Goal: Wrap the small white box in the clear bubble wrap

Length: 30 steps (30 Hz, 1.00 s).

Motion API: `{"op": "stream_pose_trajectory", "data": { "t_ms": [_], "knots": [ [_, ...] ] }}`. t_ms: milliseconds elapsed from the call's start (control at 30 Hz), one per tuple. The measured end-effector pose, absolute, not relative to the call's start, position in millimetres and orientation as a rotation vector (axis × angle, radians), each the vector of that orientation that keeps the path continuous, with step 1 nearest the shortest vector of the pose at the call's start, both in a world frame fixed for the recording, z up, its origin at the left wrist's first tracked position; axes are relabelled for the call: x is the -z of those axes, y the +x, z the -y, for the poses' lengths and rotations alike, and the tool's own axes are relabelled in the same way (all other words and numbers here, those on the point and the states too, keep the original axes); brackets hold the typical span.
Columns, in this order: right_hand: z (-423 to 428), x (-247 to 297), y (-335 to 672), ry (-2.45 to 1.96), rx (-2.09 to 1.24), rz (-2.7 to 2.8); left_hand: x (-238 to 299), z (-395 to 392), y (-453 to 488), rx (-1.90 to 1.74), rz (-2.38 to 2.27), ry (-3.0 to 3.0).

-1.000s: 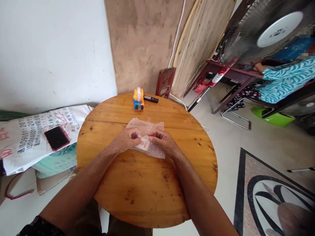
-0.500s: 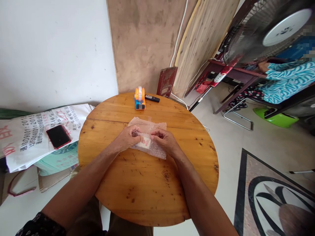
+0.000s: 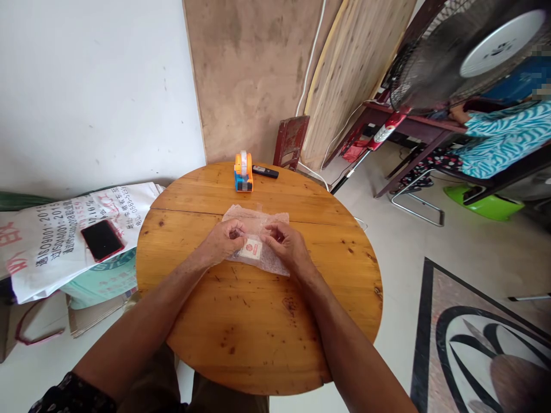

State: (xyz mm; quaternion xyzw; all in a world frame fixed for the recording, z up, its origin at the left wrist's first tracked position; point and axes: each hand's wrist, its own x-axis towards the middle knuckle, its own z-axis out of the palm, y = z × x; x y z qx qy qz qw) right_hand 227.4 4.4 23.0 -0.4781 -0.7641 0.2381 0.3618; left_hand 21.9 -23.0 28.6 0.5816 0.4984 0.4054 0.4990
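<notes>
A sheet of clear bubble wrap [image 3: 275,264] lies on the round wooden table [image 3: 253,332]. On it rests a small white packet with red print [image 3: 252,249], between my two hands. My left hand [image 3: 226,241] pinches at the wrap by the packet's upper left, thumb against fingers. At the upper right, my right hand [image 3: 286,244] is closed in a similar pinch on the wrap. The exact edge between the fingertips is too small to make out. Both hands touch the sheet, and the packet's printed face shows.
An orange and blue tape dispenser [image 3: 243,172] stands at the table's far side beside a black marker-like object [image 3: 265,171]. A phone [image 3: 102,240] lies on white sacks [image 3: 47,229] at left. At right, a floor fan [image 3: 447,63] stands near a seated person [image 3: 508,135].
My fingers have shifted slightly upward on the wrap, and more of the packet's red print shows. Both hands keep their pinch.
</notes>
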Motion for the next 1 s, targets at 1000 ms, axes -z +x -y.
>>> {"op": "stream_pose_trajectory", "data": {
  "t_ms": [1000],
  "knots": [
    [20.4,-44.6,211.3,-0.868,-0.031,2.599,-36.4,25.6,-20.2,-0.760,-1.475,1.666]
  ]
}}
